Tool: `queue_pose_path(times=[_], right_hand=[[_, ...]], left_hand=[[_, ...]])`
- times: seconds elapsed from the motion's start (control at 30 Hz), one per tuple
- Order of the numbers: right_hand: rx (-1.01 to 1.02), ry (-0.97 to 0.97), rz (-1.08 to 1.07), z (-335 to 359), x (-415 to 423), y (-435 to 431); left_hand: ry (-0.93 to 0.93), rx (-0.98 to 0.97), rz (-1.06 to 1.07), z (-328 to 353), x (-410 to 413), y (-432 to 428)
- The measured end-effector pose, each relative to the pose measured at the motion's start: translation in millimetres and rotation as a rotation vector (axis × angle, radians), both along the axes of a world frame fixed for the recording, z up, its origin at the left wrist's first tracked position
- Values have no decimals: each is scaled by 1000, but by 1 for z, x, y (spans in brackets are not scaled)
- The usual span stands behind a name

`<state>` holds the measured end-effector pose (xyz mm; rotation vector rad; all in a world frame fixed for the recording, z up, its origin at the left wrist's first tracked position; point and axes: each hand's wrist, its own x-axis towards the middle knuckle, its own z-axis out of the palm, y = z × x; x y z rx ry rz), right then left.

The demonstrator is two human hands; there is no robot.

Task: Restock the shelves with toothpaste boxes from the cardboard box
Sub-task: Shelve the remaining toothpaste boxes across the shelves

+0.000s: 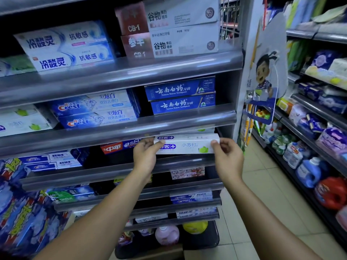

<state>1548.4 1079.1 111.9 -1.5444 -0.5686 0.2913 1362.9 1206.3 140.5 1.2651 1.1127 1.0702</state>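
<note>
Both hands grip one long white cardboard toothpaste box with a green leaf mark (187, 145): left hand (145, 156) pinches its left end, right hand (228, 158) closes on its right end. It hangs level at the mouth of the third grey metal shelf (169, 162), just right of the red toothpaste carton (120, 147). Likely trouble: a tilted box could catch the shelf lip above, or nudge the red carton askew. No cardboard supply box shows.
</note>
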Motion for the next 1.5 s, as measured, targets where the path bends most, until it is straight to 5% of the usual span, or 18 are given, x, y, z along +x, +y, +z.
queue_pose_path(times=[0.37,0.57,0.8,1.03,1.33,1.5], right_hand=[[-352,-136,-83,-3,18,20],[-398,-140,-99,0,14,21],[-109,-322,-111,-22,-49,-13],[-466,-187,193,-154,-151,-54],[-1073,367,517,-409,-277,-91],[-1251,316,547,-548,-316,-101]], left_hand=[[558,166,-59,-12,1,14],[527,144,-100,-15,-9,14],[383,270,-127,-41,-64,-17],[603,-75,-398,-206,-205,-83],[938,-608,-543,-469,-324,-162],[966,-770,-460,-616,-324,-157]])
